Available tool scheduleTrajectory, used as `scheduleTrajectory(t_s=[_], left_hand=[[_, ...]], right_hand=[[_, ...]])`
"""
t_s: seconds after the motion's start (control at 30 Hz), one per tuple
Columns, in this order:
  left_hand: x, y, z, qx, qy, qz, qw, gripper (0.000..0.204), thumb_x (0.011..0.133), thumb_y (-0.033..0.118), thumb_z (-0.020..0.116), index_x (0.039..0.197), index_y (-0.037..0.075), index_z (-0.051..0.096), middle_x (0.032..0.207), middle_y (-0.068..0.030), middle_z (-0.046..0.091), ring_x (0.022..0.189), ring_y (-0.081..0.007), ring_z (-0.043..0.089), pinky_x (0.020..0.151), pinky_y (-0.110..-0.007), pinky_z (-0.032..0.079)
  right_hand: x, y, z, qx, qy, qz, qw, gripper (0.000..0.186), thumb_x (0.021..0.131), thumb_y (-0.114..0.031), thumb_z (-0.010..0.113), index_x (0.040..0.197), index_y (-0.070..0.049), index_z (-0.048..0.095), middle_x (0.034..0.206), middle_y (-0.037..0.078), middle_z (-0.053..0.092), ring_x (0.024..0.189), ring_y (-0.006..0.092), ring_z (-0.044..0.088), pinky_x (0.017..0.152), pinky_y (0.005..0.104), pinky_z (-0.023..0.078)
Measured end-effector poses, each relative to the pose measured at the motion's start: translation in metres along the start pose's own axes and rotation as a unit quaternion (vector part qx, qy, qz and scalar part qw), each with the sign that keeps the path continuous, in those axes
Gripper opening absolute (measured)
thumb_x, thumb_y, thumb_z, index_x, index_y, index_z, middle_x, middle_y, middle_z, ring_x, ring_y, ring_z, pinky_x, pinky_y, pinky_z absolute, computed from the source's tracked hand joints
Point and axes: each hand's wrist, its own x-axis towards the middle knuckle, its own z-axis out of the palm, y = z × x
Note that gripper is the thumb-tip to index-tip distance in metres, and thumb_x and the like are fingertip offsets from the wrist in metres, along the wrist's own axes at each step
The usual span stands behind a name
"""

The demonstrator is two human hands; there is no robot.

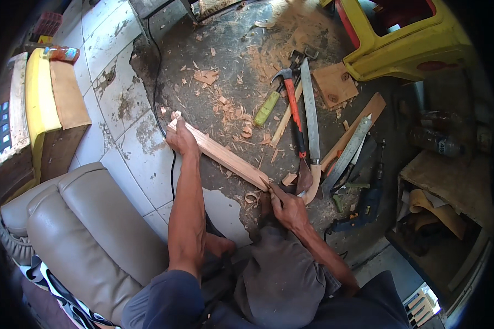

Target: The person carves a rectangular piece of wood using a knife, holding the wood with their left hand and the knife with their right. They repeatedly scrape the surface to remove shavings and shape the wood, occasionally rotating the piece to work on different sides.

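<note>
A long squared piece of wood (225, 156) slants across the middle, from upper left down toward my right hand. My left hand (183, 138) is closed round its far left end. Near the other end, my right hand (288, 209) has its fingers drawn together by the wood's tip, where a thin dark point shows; what it pinches is too small to name. Just right of that hand lies a curved wooden handle (314, 183) with a long grey blade (309, 104). Beside the blade rests a hammer (292, 109) with a red and black handle.
Wood shavings (230, 116) litter the dark floor. A green-handled tool (266, 108), a wooden block (335, 85), a slat (362, 123) and a blue drill (363, 211) lie to the right. A beige padded seat (93, 230) stands left; a yellow plastic frame (406, 49) is upper right.
</note>
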Motion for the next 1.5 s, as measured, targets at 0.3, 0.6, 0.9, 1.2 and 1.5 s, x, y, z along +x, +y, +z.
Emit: scheduleTrajectory(t_s=[0.3,0.6,0.9,1.2,1.5], left_hand=[[0.005,-0.008,-0.003,-0.002,-0.007,-0.022,1.0,0.026,0.089,0.012,0.063,0.109,-0.004,0.066,0.092,-0.0152,0.069,0.064,-0.0265,0.068,0.056,-0.039,0.057],[0.008,-0.013,-0.004,-0.011,-0.007,-0.008,1.0,0.025,0.09,0.013,0.063,0.11,-0.003,0.065,0.086,-0.0151,0.068,0.061,-0.0282,0.068,0.054,-0.04,0.057],[0.001,-0.011,0.001,0.013,-0.005,-0.009,1.0,0.022,0.088,0.012,0.061,0.099,-0.007,0.066,0.086,-0.0156,0.07,0.06,-0.0255,0.067,0.053,-0.037,0.055],[0.016,-0.026,-0.002,0.035,0.008,-0.012,0.999,0.028,0.088,0.017,0.065,0.102,-0.007,0.069,0.088,-0.0161,0.071,0.066,-0.0273,0.068,0.062,-0.04,0.055],[0.009,-0.014,0.0,0.052,0.003,0.017,0.998,0.024,0.088,0.014,0.065,0.103,-0.005,0.067,0.085,-0.0152,0.07,0.061,-0.0257,0.068,0.056,-0.039,0.056]], right_hand=[[0.0,0.009,0.015,-0.017,0.013,-0.002,1.0,0.037,0.094,-0.019,0.063,0.128,-0.004,0.066,0.074,0.028,0.067,0.068,0.0419,0.068,0.061,0.0495,0.054],[-0.009,-0.004,0.003,-0.029,-0.002,0.004,1.0,0.038,0.094,-0.018,0.063,0.13,-0.006,0.065,0.076,0.028,0.067,0.07,0.0429,0.069,0.064,0.05,0.055],[0.002,0.01,0.018,-0.034,0.009,-0.011,0.999,0.035,0.094,-0.018,0.063,0.127,-0.006,0.066,0.08,0.028,0.068,0.072,0.0421,0.07,0.066,0.0497,0.055],[0.009,0.001,0.014,-0.002,-0.016,-0.005,1.0,0.037,0.095,-0.018,0.061,0.13,-0.006,0.065,0.081,0.029,0.068,0.076,0.0429,0.07,0.068,0.0481,0.055],[0.018,-0.001,0.021,-0.004,0.01,-0.049,0.999,0.038,0.094,-0.018,0.062,0.13,-0.007,0.063,0.073,0.026,0.067,0.068,0.042,0.068,0.062,0.0509,0.055]])
